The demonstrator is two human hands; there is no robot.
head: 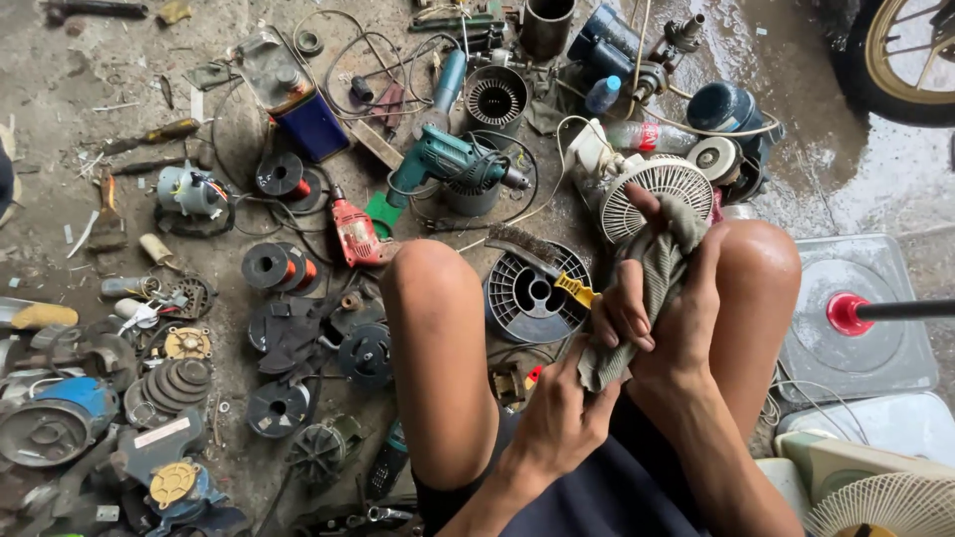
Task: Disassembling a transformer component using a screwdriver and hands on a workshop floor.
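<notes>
1. The grey rag sits between our two hands, above our lap and between our bare knees.
2. Our right hand is open against the rag, its fingers poking out over the top edge of the cloth.
3. Our left hand grasps the lower part of the rag and presses it against the right palm and wrist; both hands look smudged with grime.
4. Just beyond the hands lies a wire brush with a yellow handle, resting across a black round fan grille.
5. A white fan guard stands just behind the rag, partly hidden by our fingers.
6. Farther out we see a green power drill, a red drill and black wire spools on the dirty concrete floor.
7. To our right a grey fan base carries a red collar and black pole.
</notes>
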